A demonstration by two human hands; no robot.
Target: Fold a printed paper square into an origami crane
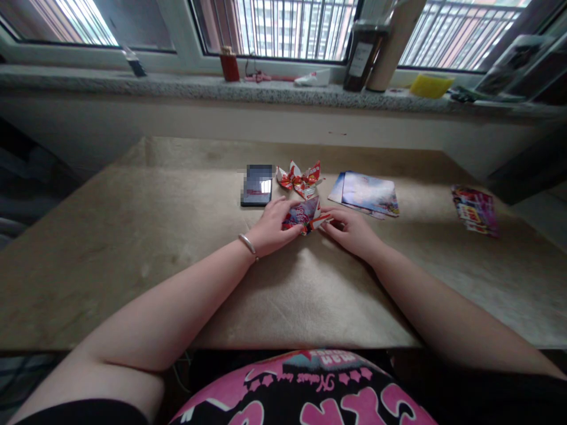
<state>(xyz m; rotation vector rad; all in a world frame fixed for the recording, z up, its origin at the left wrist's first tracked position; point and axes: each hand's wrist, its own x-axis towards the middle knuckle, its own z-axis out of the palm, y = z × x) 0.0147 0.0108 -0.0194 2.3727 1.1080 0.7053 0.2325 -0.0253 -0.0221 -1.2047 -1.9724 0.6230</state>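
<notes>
A partly folded sheet of printed paper [299, 215], purple-grey with red and white flaps, lies low over the table between my hands. My left hand [278, 224] grips its left side, thumb in front and fingers behind. On the right, my right hand [349, 230] pinches a narrow red and white flap of the same paper. Just behind it sits a folded paper flower [301, 179] with pointed red and white petals. A dark phone [257, 185] lies left of the flower, its screen blurred out.
Printed sheets [370, 192] lie stacked to the right, with colourful cards [476, 212] farther right. On the stone windowsill [186, 85] stand a red lighter-like object [229, 65], a dark bottle-like container [361, 59] and a yellow item [432, 85]. The beige table [133, 236] meets the wall below.
</notes>
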